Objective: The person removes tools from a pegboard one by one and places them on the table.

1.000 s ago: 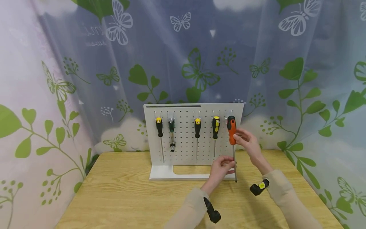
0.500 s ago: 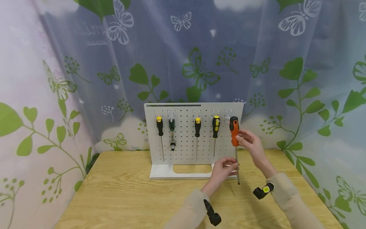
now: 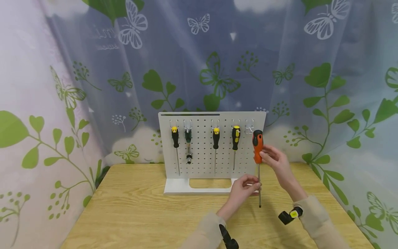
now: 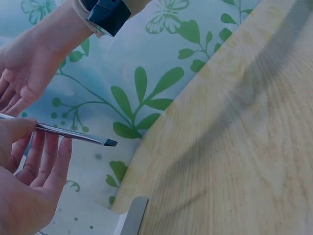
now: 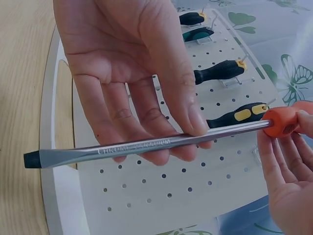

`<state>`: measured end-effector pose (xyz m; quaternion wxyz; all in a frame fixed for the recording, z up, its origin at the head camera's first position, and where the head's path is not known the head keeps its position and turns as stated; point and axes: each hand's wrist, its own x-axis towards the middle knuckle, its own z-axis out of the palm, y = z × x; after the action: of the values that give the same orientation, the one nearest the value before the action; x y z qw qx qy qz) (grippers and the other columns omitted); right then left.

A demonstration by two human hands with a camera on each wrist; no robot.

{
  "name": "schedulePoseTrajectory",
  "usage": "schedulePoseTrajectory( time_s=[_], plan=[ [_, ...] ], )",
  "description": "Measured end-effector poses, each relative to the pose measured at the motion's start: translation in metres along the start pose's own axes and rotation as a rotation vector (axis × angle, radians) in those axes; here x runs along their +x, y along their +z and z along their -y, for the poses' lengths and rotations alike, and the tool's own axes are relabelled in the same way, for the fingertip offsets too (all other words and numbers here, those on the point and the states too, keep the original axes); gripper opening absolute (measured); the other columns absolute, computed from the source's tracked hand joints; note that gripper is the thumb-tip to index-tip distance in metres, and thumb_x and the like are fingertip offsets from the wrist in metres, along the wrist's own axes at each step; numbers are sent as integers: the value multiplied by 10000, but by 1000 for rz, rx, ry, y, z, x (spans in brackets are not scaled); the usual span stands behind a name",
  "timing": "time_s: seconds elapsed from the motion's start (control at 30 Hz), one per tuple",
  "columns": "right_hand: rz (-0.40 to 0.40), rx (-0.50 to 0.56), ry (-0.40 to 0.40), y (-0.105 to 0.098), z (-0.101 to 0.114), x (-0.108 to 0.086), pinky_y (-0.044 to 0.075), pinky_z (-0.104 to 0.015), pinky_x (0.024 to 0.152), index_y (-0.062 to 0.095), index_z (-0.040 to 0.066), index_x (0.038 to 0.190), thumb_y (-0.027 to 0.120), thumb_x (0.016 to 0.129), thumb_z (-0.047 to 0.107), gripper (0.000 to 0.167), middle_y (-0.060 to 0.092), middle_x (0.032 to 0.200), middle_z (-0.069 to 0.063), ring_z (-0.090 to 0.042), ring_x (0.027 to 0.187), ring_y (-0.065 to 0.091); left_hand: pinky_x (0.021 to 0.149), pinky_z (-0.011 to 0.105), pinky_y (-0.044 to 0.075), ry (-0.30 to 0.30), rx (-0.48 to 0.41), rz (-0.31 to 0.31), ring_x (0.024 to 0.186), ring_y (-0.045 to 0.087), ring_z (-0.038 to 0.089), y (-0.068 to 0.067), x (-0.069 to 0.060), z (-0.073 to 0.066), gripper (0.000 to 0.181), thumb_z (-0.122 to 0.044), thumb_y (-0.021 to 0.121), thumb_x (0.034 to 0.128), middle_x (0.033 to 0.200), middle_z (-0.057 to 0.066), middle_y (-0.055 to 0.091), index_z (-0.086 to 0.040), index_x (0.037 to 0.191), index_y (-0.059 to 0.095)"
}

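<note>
An orange and black flathead screwdriver [image 3: 257, 148] stands nearly upright, tip down, in front of the pegboard's right side. My right hand [image 3: 279, 167] pinches the lower part of its orange handle between thumb and fingers. Lower down, my left hand [image 3: 240, 193] pinches the steel shaft, thumb on one side and fingers on the other. In the right wrist view the shaft [image 5: 88, 154] carries stamped lettering, and its dark flat tip is free of the table. The wire hook [image 3: 249, 128] behind the handle holds nothing.
On the white pegboard [image 3: 202, 162] hang two black screwdrivers with yellow tops, the left one [image 3: 175, 138] and the middle one [image 3: 216, 140]. A green-handled tool [image 3: 188, 136] and a black and yellow screwdriver [image 3: 236, 138] hang there too. The wooden table [image 3: 140, 214] supports the board.
The orange screwdriver has come off its hook, moving right, down and toward me. Both hands have moved with it, keeping their hold.
</note>
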<state>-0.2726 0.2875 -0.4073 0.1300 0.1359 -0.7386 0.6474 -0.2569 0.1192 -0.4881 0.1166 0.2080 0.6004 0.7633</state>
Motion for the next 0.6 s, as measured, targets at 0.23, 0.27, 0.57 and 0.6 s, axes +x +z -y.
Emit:
schedulePoseTrajectory(
  time_s=[0.23, 0.27, 0.57, 0.6],
  plan=[
    [8, 17, 32, 1, -4, -12, 556, -179, 893, 447, -87, 1428, 575, 1048, 174, 479, 679, 1107, 126, -33, 1012, 670, 857, 450, 619, -6, 15, 37, 889, 688, 102, -1, -12, -1, 240, -110, 660, 993, 1064, 86, 703, 8, 1200, 643],
    [4, 20, 40, 2, -5, -14, 555, -177, 895, 434, -97, 1435, 576, 1048, 178, 496, 677, 1109, 128, -31, 1015, 668, 856, 456, 618, -12, 13, 37, 881, 686, 98, 0, -13, 0, 239, -114, 664, 991, 1059, 81, 706, 5, 1197, 648],
    [-27, 37, 155, 6, -23, -30, 557, -166, 883, 364, -152, 1457, 580, 1046, 178, 569, 655, 1070, 174, 8, 998, 654, 877, 552, 590, -87, -4, 2, 831, 670, 73, 2, -24, 11, 206, -84, 660, 987, 1073, 178, 715, 51, 1143, 657],
    [-29, 36, 169, 7, -26, -32, 560, -167, 876, 365, -155, 1455, 580, 1046, 176, 568, 652, 1066, 178, 13, 995, 652, 876, 557, 588, -99, -3, -3, 826, 669, 73, 2, -26, 13, 204, -76, 661, 984, 1068, 172, 717, 58, 1137, 657]
  ],
)
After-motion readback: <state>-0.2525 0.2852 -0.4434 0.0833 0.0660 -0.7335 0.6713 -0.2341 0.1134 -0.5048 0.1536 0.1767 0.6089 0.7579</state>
